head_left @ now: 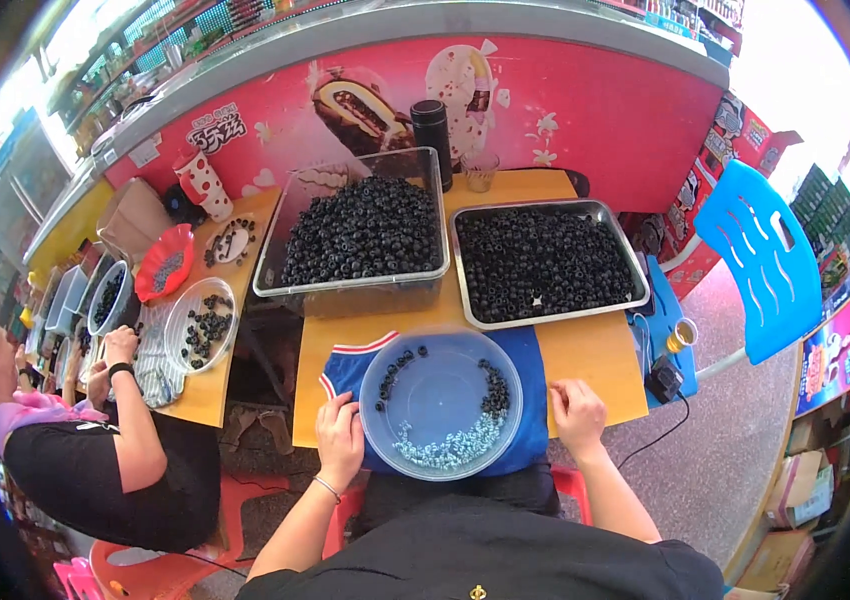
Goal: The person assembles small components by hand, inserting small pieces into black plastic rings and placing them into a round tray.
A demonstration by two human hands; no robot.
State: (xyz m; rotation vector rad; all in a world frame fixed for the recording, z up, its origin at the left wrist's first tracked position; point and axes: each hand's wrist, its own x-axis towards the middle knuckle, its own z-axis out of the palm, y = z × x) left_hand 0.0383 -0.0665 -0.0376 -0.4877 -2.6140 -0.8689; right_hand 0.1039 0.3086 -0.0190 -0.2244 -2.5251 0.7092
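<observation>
**Mia:** Let's use the round blue lid [440, 395] in the middle as our spot. What is far to its left?

**Ben:** Another person [95, 450] in a black top sits there at a second small table. Their hands are near a clear round plate [199, 325] with a few black beads on it. Behind that plate is a red dish [164, 262].

**Mia:** And right next to the lid?

**Ben:** The left hand [339, 438] touches the lid's left edge. Its fingers are curled in, but I cannot tell if they pinch something. There is a thin bracelet on that wrist.

**Mia:** What is in the lid?

**Ben:** Black beads [494, 388] sit along its left and right sides. A heap of small silver bits [450, 449] lies at the near edge. The lid rests on a blue cloth [345, 368] with a red and white border, on the yellow table [595, 350].

**Mia:** What is behind the lid?

**Ben:** A clear box [360, 235] heaped with black beads is behind it, a bit to the left. A metal tray [543, 262] full of black beads is behind it, a bit to the right. A black bottle [432, 140] stands behind the box.

**Mia:** And on the lid's right?

**Ben:** The right hand [578, 415] rests on the table just beside the lid, not touching it. Its fingers are curled shut. I cannot see anything in them.

**Mia:** Farther right?

**Ben:** A blue plastic chair [760, 260] stands well away from the lid.
</observation>
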